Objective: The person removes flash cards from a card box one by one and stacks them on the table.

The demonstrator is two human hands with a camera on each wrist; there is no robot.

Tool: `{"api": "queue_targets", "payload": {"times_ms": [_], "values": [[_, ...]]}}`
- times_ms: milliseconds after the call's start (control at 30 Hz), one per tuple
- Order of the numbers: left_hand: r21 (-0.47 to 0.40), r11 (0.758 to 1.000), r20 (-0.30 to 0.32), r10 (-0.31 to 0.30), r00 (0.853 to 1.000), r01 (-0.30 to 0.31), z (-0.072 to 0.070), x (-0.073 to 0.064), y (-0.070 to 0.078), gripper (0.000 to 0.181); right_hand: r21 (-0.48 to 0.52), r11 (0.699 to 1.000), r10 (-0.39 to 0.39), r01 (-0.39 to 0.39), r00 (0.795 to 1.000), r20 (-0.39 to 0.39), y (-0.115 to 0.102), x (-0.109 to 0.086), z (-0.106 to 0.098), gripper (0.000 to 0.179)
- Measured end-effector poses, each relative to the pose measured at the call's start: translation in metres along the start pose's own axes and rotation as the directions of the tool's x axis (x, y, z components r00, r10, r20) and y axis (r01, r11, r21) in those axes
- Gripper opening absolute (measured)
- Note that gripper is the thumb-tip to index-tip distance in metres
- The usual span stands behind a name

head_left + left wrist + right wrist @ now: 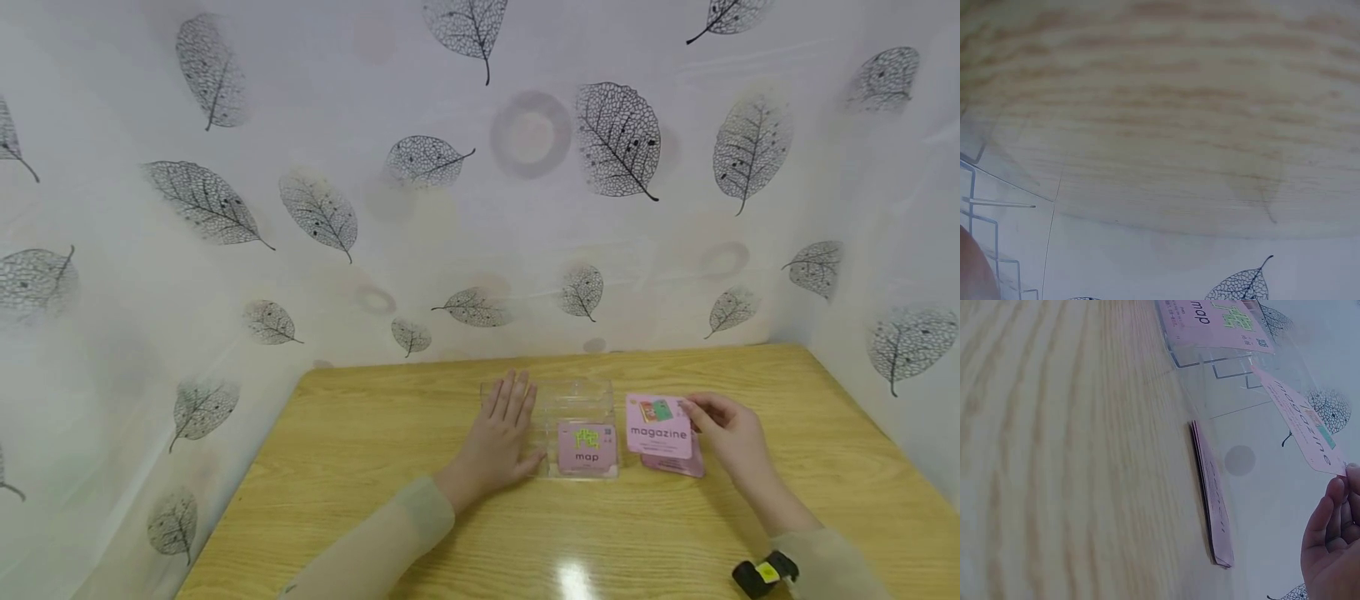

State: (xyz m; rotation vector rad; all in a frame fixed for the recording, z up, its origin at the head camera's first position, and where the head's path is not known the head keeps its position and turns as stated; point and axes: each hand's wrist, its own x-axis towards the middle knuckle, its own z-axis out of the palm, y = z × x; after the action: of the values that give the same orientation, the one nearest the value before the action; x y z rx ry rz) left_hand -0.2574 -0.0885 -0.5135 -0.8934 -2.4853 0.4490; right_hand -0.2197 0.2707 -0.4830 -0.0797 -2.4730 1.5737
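In the head view my right hand [727, 429] pinches the edge of a pink card printed "magazine" [658, 427], held up off the table. Under it a small stack of pink cards [678, 463] lies on the wood; the right wrist view shows the stack [1213, 500] edge-on. To the left stands a clear plastic stepped holder [581, 390], with a pink "map" card [587, 448] in its front right section. My left hand [498, 442] rests flat on the holder's left part, fingers straight, covering much of that side.
The wooden table [360, 433] meets a pale leaf-printed covering [450, 225] at the back and along both sides. A black band with a yellow mark [767, 573] sits at the right wrist.
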Motion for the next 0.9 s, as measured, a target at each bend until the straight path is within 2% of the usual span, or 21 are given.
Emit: {"api": "queue_targets", "payload": {"times_ms": [233,567,900], "values": [[0.011,1.000,-0.023,0.004,1.000,-0.004,0.0018,0.0000,0.0000,0.101,-0.023,1.000,0.011,-0.011,1.000,0.008,0.0029,-0.0004,-0.0021,0.038],[-0.007,1.000,-0.038,-0.001,0.999,0.000,0.0054,0.0004,0.0010,0.101,-0.007,1.000,0.001,-0.001,1.000,0.010,0.0090,-0.0009,-0.0017,0.036],[0.006,1.000,-0.019,0.000,1.000,0.000,0.0020,0.0000,0.0005,0.104,-0.035,0.999,0.041,-0.041,0.999,0.019,0.0092,-0.0004,-0.0027,0.039]]}}
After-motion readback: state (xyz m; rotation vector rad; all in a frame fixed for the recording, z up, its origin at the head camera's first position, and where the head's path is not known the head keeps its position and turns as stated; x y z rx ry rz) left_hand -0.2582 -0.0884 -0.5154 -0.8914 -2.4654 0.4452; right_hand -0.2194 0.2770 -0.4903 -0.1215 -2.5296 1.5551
